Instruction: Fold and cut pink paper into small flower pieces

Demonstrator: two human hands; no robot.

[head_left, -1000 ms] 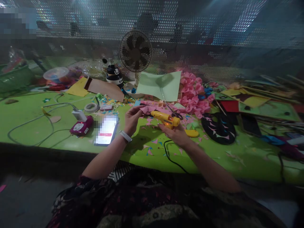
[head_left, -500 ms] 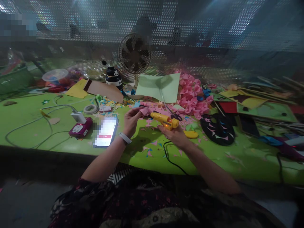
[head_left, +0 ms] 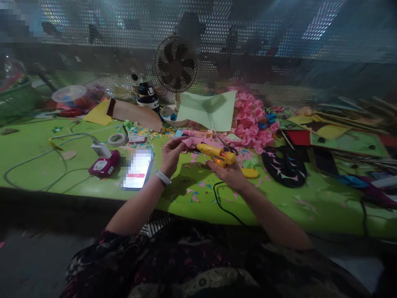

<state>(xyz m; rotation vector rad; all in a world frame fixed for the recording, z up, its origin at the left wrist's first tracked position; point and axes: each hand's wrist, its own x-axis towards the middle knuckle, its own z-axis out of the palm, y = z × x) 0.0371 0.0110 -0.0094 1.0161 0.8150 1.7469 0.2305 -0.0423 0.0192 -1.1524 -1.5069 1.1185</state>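
Note:
My right hand (head_left: 228, 174) is wrapped round a yellow hot glue gun (head_left: 215, 154), whose small orange light is lit. Its nozzle points left, toward my left hand (head_left: 171, 156). The fingers of that left hand pinch a small pink paper piece (head_left: 188, 142) close to the nozzle tip; whether the two touch I cannot tell. A black cord (head_left: 218, 201) trails over the green table (head_left: 176, 203) below the gun. Beyond my hands lie pink paper scraps and a big heap of folded pink paper pieces (head_left: 249, 118).
Left of my hands a lit phone (head_left: 138, 169) lies beside a purple power adapter (head_left: 105, 163) with a white charger. A fan (head_left: 175, 66) stands at the back behind a pale green sheet (head_left: 206, 109). To the right are a black disc (head_left: 284, 167) with scraps and stacked card.
The view has shifted slightly, so the table's things sit a little differently in frame. Both hands keep nearly the same pose, with the glue gun still beside the pink paper.

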